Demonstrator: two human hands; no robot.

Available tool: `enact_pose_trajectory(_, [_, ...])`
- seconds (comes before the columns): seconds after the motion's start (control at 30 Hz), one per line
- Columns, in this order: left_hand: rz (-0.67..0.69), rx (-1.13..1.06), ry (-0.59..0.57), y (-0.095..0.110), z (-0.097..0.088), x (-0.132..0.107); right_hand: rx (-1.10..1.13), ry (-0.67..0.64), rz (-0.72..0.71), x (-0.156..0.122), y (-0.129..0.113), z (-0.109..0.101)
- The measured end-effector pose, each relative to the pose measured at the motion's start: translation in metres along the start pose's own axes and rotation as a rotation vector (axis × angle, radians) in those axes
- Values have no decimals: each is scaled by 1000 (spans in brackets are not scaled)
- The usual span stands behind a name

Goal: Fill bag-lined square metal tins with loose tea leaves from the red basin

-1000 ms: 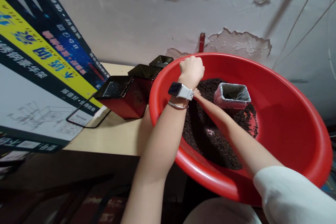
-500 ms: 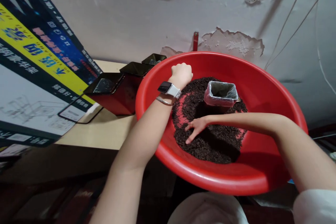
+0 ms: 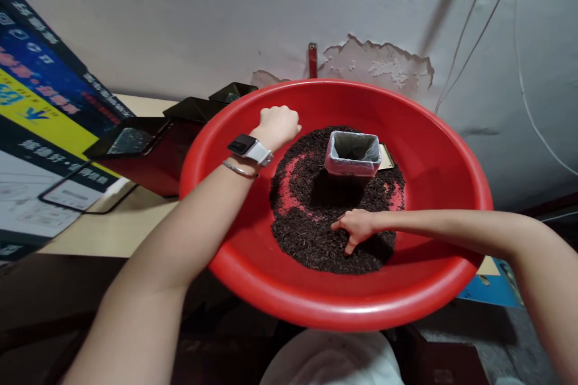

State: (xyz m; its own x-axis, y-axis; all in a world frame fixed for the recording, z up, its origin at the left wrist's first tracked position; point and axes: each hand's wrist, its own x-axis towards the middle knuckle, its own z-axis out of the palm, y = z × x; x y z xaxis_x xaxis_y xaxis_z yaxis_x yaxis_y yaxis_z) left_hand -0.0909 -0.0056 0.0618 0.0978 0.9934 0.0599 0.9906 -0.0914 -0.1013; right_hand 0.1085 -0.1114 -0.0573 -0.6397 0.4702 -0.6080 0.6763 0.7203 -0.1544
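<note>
A large red plastic basin [image 3: 433,132] holds a spread of dark, loose grains [image 3: 311,240], which could be seeds or soil. My right hand [image 3: 359,228] rests on the grains at the near side, fingers spread and pointing left. My left hand [image 3: 277,124] is curled into a fist above the basin's far left part; its fingertips are hidden, so I cannot tell whether it holds anything. A watch [image 3: 249,148] is on that wrist. Among the grains stands a rectangular bin [image 3: 352,163] lined with clear plastic, its mouth upward. Beside it is a pale flat piece [image 3: 386,157].
Dark rectangular bins [image 3: 139,159] stand left of the basin on a light tabletop [image 3: 90,234]. A large printed carton [image 3: 49,102] leans further left. Behind are a peeling wall [image 3: 180,24] and hanging cords [image 3: 474,18].
My right hand has moved right and toward me across the grains, now in front of the lined bin. My left fist stays about where it was. The whole view has shifted rightward.
</note>
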Motion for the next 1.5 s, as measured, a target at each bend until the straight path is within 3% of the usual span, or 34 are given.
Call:
enact_pose_trajectory(0.17, [-42,63,-17,-9,4,5,3,77,-43,1,-3,-6])
enact_pose_trajectory(0.27, [-37,74,-18,-8,6,6,85,187,-54,-3,-6,-21])
enact_pose_trajectory(0.37, [-16,80,-27,-5,8,6,199,418,-72,-15,-7,-49])
enact_pose_trajectory(0.53, [4,103,-22,0,8,3,383,930,-118,-43,13,-101])
enact_pose_trajectory(0.63, [1,108,-20,2,6,2,444,1172,-30,-51,37,-117])
enact_pose_trajectory(0.7, [-1,111,-23,3,4,0,495,1252,30,-49,52,-119])
enact_pose_trajectory(0.97, [51,109,-28,12,2,-6,763,1283,153,-24,85,-101])
enact_pose_trajectory(1.5, [80,125,-52,15,2,-6,630,1272,154,-19,87,-94])
